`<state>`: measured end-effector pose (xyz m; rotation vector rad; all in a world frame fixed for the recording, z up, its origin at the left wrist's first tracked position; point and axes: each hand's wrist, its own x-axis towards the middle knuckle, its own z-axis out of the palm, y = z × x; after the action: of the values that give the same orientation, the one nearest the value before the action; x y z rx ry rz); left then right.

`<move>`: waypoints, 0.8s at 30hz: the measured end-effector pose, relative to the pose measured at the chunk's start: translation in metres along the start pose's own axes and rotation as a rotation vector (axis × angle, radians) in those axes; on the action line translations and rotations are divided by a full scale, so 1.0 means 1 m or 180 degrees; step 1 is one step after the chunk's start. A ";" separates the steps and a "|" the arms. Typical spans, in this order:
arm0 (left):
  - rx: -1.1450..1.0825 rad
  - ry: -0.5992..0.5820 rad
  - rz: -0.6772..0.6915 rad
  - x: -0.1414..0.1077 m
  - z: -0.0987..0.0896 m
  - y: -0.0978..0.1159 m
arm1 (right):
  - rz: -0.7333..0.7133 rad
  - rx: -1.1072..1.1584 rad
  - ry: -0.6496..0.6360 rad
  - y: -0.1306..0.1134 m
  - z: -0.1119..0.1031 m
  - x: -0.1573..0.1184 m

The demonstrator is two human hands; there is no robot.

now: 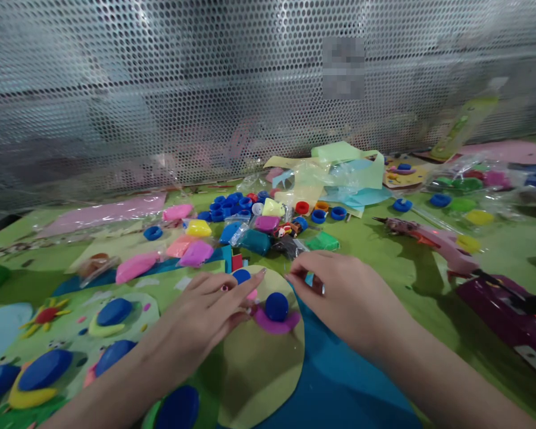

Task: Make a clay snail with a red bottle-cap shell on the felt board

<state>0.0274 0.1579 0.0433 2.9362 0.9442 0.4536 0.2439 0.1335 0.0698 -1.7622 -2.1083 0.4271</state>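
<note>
My left hand [217, 304] lies over the upper left of a pale yellow oval paper [263, 369], its index finger stretched out towards the top edge. Right of that edge, my right hand [339, 292] has thumb and index finger curled into a pinch; anything between the tips is too small to make out. On the oval, a blue bottle cap [277, 307] sits above a curved purple clay strip [279, 323]. Another blue cap [241, 276] and some pink clay [252, 294] are partly hidden by my left fingers. A blue sheet [339, 381] lies beneath.
At left is a green craft picture [136, 298] with blue-cap snails and a clay sun. Bagged clay [196, 253] and several blue caps [227, 205] lie behind. On the right are a pink glue gun [442, 244], a purple box [509, 322] and a bottle [467, 122]. Perforated metal [250, 77] closes the back.
</note>
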 end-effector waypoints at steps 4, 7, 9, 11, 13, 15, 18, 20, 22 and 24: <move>0.0384 0.0004 0.0124 -0.004 -0.007 0.001 | -0.0014 -0.0007 0.0013 0.001 0.000 0.000; 0.0787 -0.0020 0.0246 -0.008 -0.017 0.004 | -0.0006 -0.0005 0.0033 0.002 0.000 0.001; 0.1033 0.0002 0.0414 -0.010 -0.021 0.006 | -0.0011 0.0005 0.0056 0.002 0.000 0.001; 0.1203 -0.0026 0.0519 -0.012 -0.022 0.008 | -0.0008 0.0008 0.0085 0.003 0.000 0.001; 0.1234 -0.0130 0.0527 -0.014 -0.019 0.007 | 0.0005 0.0007 0.0106 0.003 0.000 0.001; 0.1157 -0.0257 0.0446 -0.016 -0.013 0.006 | 0.0010 0.0017 0.0093 0.003 -0.001 0.000; 0.0968 -0.0351 0.0382 -0.019 -0.006 0.004 | -0.0004 0.0038 0.0092 0.004 -0.001 0.001; 0.0883 -0.0373 0.0354 -0.020 -0.004 0.004 | -0.0013 0.0044 0.0104 0.004 -0.002 0.000; 0.0882 -0.0391 0.0382 -0.019 -0.005 0.005 | -0.0004 0.0043 0.0118 0.004 -0.002 0.000; 0.0928 -0.0440 0.0429 -0.019 -0.006 0.005 | 0.0014 0.0045 0.0123 0.004 -0.003 -0.001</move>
<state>0.0142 0.1425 0.0450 3.2539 0.8659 0.1203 0.2491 0.1337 0.0703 -1.7534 -2.0706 0.4049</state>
